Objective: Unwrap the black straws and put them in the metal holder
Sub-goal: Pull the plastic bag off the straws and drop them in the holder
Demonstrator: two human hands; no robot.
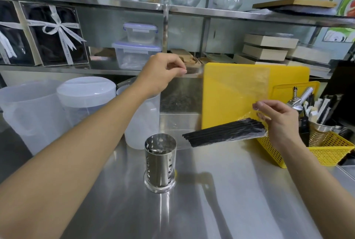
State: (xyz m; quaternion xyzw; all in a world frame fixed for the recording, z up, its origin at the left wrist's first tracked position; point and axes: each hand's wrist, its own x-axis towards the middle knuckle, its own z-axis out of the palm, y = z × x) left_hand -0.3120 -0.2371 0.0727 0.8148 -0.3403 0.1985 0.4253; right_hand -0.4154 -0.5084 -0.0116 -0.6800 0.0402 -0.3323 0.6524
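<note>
A bundle of black straws (224,132) hangs roughly level above the steel counter, its right end inside my right hand (278,121). A clear plastic wrap (245,87) stretches up and left from the bundle. My left hand (163,71) pinches the wrap's far corner, raised near the shelf edge. The perforated metal holder (160,162) stands upright and empty on the counter, below and left of the straws.
A yellow cutting board (217,108) leans behind the straws. A yellow mesh basket (330,152) with utensils sits at the right. Translucent plastic jugs (57,108) stand at the left. Shelves with boxes and containers run along the back.
</note>
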